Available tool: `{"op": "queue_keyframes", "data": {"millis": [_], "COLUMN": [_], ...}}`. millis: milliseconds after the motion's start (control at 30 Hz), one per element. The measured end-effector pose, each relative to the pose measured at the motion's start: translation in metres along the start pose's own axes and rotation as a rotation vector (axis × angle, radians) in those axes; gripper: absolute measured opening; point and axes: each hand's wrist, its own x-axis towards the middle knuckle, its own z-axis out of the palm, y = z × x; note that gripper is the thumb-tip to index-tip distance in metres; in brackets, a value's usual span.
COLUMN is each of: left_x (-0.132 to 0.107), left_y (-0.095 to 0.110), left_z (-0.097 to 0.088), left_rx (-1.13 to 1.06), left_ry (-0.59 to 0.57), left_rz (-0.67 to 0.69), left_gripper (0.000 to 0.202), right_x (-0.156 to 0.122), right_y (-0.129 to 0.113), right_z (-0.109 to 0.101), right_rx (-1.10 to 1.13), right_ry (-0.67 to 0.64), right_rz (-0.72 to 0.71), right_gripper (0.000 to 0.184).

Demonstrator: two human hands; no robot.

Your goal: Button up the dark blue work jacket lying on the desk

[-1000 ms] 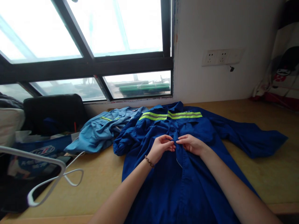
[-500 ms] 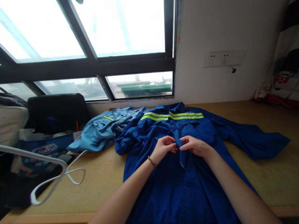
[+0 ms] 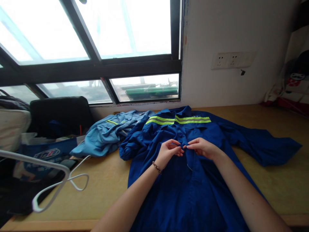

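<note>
A dark blue work shirt (image 3: 164, 190) with yellow-green reflective bands across the chest lies front up on the table, its collar toward the window. My left hand (image 3: 170, 150) pinches the front placket just below the chest, and a bracelet circles that wrist. Opposite it, my right hand (image 3: 201, 147) pinches the placket's edge, fingertips almost meeting the left ones. Whatever button sits between the fingertips is too small to make out. One sleeve stretches out to the right; the other is bunched at the left.
A light blue shirt (image 3: 103, 132) with a yellow strip lies crumpled left of the dark one. A white cable or bar (image 3: 55, 166) loops over the table's (image 3: 96, 193) left side. Bags (image 3: 45, 154) and a black chair back (image 3: 60, 112) stand at the left. Wall sockets (image 3: 233, 60) sit above.
My right hand has shifted slightly up, its fingers now straighter and pinching at the placket edge. The flap it held has dropped flatter. My left hand stays nearly in place.
</note>
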Motion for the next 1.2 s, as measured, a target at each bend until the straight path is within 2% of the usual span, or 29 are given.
{"op": "queue_keyframes", "data": {"millis": [200,467,633,900,1067,1200], "left_x": [-0.002,-0.002,-0.001,0.001,0.002,0.003], "left_y": [-0.001,0.001,-0.002,-0.009,-0.015,-0.018], "left_z": [0.000,0.003,0.003,0.006,0.006,0.004], "left_rx": [-0.040,-0.008,0.020,0.092,0.130,0.092], "left_ry": [-0.005,0.019,-0.003,0.027,0.118,0.167], "left_rz": [0.014,0.002,0.018,0.023,-0.072,-0.116], "left_gripper": [0.028,0.032,0.026,0.018,0.022,0.030], "right_x": [-0.005,-0.003,0.000,0.015,0.017,0.018], "right_y": [-0.006,-0.003,-0.001,0.014,0.019,0.024], "right_z": [0.002,0.003,0.009,0.013,0.024,0.031], "right_rx": [0.085,-0.030,-0.202,-0.524,-0.841,-0.936], "right_ry": [-0.097,0.083,0.162,0.331,0.431,0.447], "right_rz": [-0.026,-0.056,-0.151,-0.362,-0.523,-0.583], "right_gripper": [0.030,0.029,0.030,0.016,0.010,0.008]}}
